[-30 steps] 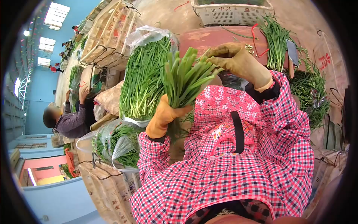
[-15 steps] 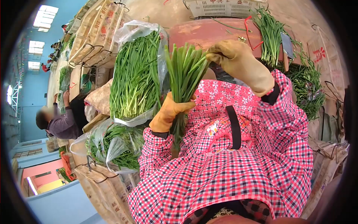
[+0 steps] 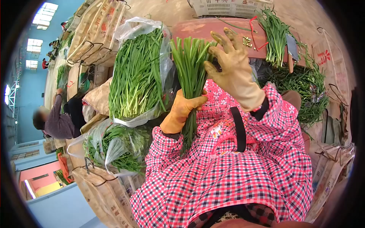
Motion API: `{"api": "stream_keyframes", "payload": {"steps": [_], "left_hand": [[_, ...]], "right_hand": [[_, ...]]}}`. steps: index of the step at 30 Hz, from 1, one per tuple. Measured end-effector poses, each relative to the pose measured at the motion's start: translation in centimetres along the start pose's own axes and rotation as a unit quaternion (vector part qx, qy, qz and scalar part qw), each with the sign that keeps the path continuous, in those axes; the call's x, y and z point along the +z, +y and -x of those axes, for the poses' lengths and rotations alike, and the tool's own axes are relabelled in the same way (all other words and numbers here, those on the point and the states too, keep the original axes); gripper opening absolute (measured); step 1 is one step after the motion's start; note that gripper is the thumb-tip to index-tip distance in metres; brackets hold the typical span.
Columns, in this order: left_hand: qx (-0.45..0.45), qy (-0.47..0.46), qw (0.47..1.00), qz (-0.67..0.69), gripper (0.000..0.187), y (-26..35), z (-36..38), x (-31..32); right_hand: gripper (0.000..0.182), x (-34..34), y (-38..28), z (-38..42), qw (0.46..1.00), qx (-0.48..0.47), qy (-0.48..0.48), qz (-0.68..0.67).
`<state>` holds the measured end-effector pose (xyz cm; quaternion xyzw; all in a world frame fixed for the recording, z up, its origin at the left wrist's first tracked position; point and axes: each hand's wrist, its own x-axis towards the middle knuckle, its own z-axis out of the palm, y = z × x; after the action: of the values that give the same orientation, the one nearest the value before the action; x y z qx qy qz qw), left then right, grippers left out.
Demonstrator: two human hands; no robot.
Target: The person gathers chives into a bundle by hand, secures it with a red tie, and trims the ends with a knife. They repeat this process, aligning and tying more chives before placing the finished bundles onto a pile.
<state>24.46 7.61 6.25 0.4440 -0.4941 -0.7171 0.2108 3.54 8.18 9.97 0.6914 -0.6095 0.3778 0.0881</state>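
My left hand (image 3: pixel 181 110), in an orange-tan rubber glove, is wrapped round the middle of a bunch of green chives (image 3: pixel 190 62). The thick pale-green stem ends point up and away, while the leaves hang below my fist towards the checked apron. Fingers spread, my gloved right hand (image 3: pixel 232 62) is raised just right of the stem ends, its fingertips stained dark. An open plastic bag full of chives (image 3: pixel 137 72) lies left of the bunch. Beyond the hands is a red board (image 3: pixel 197 28) with small cut bits (image 3: pixel 247 41) on it.
On the right, a chive bundle (image 3: pixel 274 36) lies beside a knife (image 3: pixel 291 49) and a red tie (image 3: pixel 259 47), with loose greens (image 3: pixel 304 87) below. A second bag (image 3: pixel 118 146) sits lower left. Farther off are a white crate (image 3: pixel 232 8), stacked sacks (image 3: pixel 100 28) and a person (image 3: pixel 61 119).
My right hand has let go of the stem tops, opened its fingers and turned its palm towards the bunch. My left hand with the chives has shifted slightly right. Small bits now show on the board.
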Motion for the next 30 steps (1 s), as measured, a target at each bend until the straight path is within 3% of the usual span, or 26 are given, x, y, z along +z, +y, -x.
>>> {"api": "stream_keyframes", "payload": {"steps": [3,7,13,14,16,17,19,20,22,25,26,29,30], "left_hand": [[0.0,0.04,0.998,-0.05,0.025,-0.8,-0.2,0.4],[0.013,0.051,0.997,-0.057,0.024,-1.1,-0.1,1.1],[-0.034,-0.04,0.998,-0.024,0.023,-0.9,0.1,0.7],[-0.034,-0.046,0.998,-0.026,0.023,-1.2,0.1,0.7],[-0.033,-0.057,0.997,-0.029,0.022,-1.8,-0.1,0.5],[-0.035,-0.052,0.997,-0.04,0.021,-1.9,-0.2,0.4],[-0.038,-0.044,0.996,-0.063,0.02,-1.9,-0.3,0.2],[-0.045,-0.033,0.995,-0.077,0.018,-1.9,-0.4,0.3],[-0.038,-0.034,0.993,-0.105,0.019,-2.0,-0.6,0.2],[-0.046,-0.006,0.987,-0.153,0.019,-1.5,-0.4,0.7],[-0.048,-0.002,0.987,-0.154,0.019,-1.7,-0.4,0.7],[-0.012,0.018,0.973,-0.231,0.02,-2.3,-0.3,0.7],[0.006,0.023,0.963,-0.268,0.021,-2.5,-0.2,0.6]], "right_hand": [[0.041,2.1,0.2,0.3,0.992,0.061,0.033,-0.107],[0.04,3.0,0.3,0.5,0.995,0.08,0.024,-0.054],[0.031,4.6,4.0,1.2,0.987,0.0,0.057,-0.149],[0.023,4.3,6.0,1.1,0.989,0.015,0.087,-0.118],[0.013,3.1,9.8,0.1,0.948,0.131,0.183,-0.225],[0.016,1.0,10.5,0.2,0.95,0.229,0.133,-0.164],[0.013,-4.8,8.6,-1.2,0.946,0.308,-0.1,0.004],[0.012,-4.6,8.3,-1.2,0.983,0.178,-0.033,-0.022],[0.012,-3.9,7.5,-0.7,0.988,-0.087,0.1,-0.076],[0.026,-3.5,3.8,0.5,0.942,0.093,0.006,-0.323],[0.038,-3.2,5.0,-0.2,0.975,-0.039,-0.023,-0.219],[0.041,-2.1,3.0,-1.3,0.968,-0.045,-0.085,-0.231],[0.038,-2.1,2.8,-1.3,0.958,-0.06,-0.15,-0.236]]}}
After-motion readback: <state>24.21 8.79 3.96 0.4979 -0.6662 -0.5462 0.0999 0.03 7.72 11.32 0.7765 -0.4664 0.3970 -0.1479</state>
